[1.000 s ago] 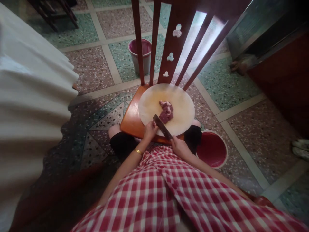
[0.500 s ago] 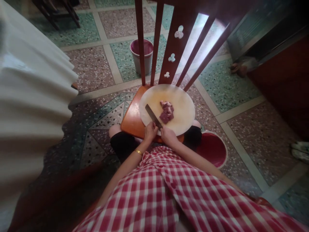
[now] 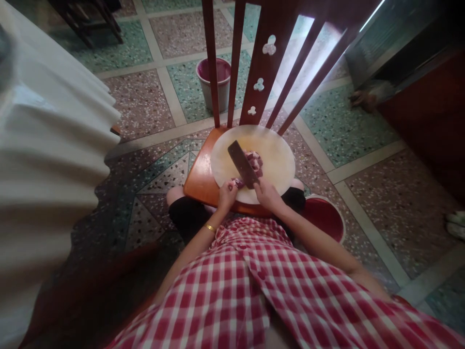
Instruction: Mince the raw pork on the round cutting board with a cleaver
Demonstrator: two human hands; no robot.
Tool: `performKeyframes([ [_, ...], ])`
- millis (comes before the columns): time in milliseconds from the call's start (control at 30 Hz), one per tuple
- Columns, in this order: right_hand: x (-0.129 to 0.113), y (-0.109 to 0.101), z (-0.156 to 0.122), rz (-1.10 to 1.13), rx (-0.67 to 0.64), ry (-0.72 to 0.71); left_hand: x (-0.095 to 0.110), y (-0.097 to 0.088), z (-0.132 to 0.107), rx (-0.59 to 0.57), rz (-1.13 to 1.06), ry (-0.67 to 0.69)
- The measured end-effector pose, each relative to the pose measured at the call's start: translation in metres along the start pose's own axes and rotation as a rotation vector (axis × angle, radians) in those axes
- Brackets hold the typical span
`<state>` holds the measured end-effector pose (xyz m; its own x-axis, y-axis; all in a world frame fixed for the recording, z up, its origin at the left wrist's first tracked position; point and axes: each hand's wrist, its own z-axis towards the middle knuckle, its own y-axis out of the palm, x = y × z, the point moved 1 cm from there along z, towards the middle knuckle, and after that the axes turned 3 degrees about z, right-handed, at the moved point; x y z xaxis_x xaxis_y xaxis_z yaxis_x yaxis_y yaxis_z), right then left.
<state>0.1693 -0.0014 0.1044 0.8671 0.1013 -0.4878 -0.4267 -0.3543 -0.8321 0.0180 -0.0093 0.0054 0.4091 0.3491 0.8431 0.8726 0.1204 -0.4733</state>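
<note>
My right hand [image 3: 268, 195] is closed around the handle of a cleaver [image 3: 242, 165], its broad dark blade tilted up to the left above a round cutting board [image 3: 223, 162]. Between the closed fingers of my left hand [image 3: 227, 194] is a small dark-red piece of meat [image 3: 238, 182], at the board's near left side. A pile of cut meat [image 3: 255, 162] lies mid-board, partly hidden behind the blade. The board rests on the seat of a wooden chair [image 3: 199, 177].
The chair's slatted back [image 3: 279, 29] rises beyond the board. A bucket [image 3: 214, 89] stands on the floor behind it. A red basin [image 3: 323, 218] sits by my right knee. Pleated pale cloth [image 3: 54, 145] hangs at the left.
My right hand has moved right and slightly up with the cleaver, whose blade now shows its broad face over the meat pile. A meat piece now shows at my left fingers.
</note>
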Motion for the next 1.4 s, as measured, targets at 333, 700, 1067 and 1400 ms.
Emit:
performKeyframes([
  [333,0.008,0.029,-0.042,-0.064,-0.212,0.125,0.005,-0.003,-0.006,-0.041,0.112,0.039],
  [700,-0.035,0.039,0.020,-0.180,-0.172,0.029,0.002,-0.006,-0.011,-0.028,0.121,0.092],
  [1067,-0.015,0.000,0.044,-0.052,0.025,0.009,-0.022,-0.005,-0.013,-0.041,-0.088,-0.142],
  [1400,0.003,0.025,-0.046,-0.314,-0.253,0.030,-0.029,0.000,-0.013,-0.047,-0.181,-0.136],
])
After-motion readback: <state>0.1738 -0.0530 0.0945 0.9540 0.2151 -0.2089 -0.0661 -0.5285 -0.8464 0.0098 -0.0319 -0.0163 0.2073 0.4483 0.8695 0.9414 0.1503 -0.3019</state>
